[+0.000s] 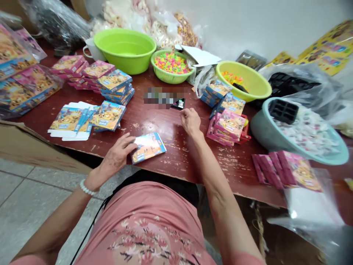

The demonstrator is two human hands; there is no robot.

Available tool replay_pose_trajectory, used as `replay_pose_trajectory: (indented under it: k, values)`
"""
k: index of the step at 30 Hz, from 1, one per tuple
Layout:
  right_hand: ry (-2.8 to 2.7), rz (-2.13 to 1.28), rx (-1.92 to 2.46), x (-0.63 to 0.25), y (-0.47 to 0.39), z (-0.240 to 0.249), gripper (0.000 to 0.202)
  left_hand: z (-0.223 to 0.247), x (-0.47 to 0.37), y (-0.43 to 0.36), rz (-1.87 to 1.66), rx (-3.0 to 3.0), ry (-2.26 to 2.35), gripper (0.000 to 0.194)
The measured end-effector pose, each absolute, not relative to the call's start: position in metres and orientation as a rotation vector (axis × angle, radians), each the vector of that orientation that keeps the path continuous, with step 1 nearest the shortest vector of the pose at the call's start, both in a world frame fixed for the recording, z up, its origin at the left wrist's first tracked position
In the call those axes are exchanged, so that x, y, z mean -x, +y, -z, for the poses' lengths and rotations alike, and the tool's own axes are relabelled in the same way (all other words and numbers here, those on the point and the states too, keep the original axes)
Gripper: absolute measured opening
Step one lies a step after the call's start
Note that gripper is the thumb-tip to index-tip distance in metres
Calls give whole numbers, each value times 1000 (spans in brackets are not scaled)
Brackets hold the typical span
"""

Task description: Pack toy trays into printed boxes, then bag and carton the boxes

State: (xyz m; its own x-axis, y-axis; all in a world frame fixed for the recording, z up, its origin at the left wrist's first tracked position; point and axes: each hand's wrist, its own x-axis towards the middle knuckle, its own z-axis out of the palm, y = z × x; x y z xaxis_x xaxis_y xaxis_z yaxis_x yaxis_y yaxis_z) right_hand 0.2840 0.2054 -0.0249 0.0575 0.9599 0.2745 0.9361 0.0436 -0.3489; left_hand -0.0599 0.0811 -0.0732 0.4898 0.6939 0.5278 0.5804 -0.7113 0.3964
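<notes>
A flat blue-and-yellow cardboard box (149, 146) lies near the table's front edge. My left hand (120, 149) is at its left end, fingers over the top and holding it. My right hand (191, 120) hovers over or rests on the table to the right, its fingers curled in. Whatever those fingers hold, if anything, is hidden. Just beyond them is a small dark object with a lit face (179, 104), partly covered by a blurred patch. To the left are a stack of blue boxes (109, 115) and flat unfolded cartons (70, 121).
Pink boxes (68, 64) stand at the back left, more pink boxes (228, 125) at the right. Behind are a green basin (124, 60), a basket of colourful small pieces (171, 75) and a yellow basin (256, 84). A pale blue basin (261, 129) holds wrapped packets.
</notes>
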Motion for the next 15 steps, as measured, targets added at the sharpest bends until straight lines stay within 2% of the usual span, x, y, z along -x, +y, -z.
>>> replay_pose_trajectory:
  k: [5,6,10,12,15]
  values:
    - [-1963,-58,2075,-281,272,33,39,75,35,66,-864,-2568,1310,36]
    - [-1970,-63,2073,-280,278,35,40,73,26,64,-795,-2564,1359,45]
    - [-2016,-25,2060,-282,292,40,40,73,-5,71,-569,-2559,1518,103]
    - [-2063,14,2060,-284,291,40,40,74,-13,77,-502,-2538,1588,117]
    - [-2117,15,2085,-285,275,36,39,70,-19,83,-406,-2468,1676,128]
